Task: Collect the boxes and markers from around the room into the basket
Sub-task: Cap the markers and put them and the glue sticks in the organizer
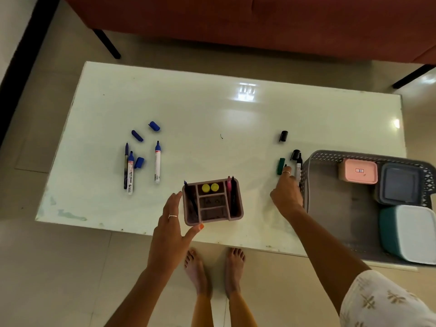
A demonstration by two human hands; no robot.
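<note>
Left hand point(171, 223) spread, thumb at the near rim of the pink organizer point(212, 204), fingers flat along its left wall. Right hand point(286, 193) reaches forward, fingers on the green marker point(281, 165); can't tell if pinching it. Basket point(330, 185) just right of that hand, overhanging the bench point(212, 109) near edge, three boxes point(358, 171) inside. Blue markers point(157, 161) and caps well left of left hand. Open bench beyond both hands.
</note>
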